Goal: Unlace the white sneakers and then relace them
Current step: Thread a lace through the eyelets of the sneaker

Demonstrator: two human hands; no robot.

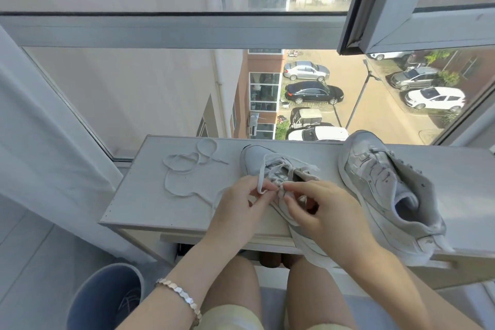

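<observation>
A loose lace (pixel 184 177) is lying on the counter (pixel 139 203) left of your left hand (pixel 241 209), which is pinching the threaded lace (pixel 262 171). Your right hand (pixel 321 213) is pinching the same lace at the sneaker (pixel 253 159) under both hands. The second sneaker (pixel 388 190) is resting right of it.
</observation>
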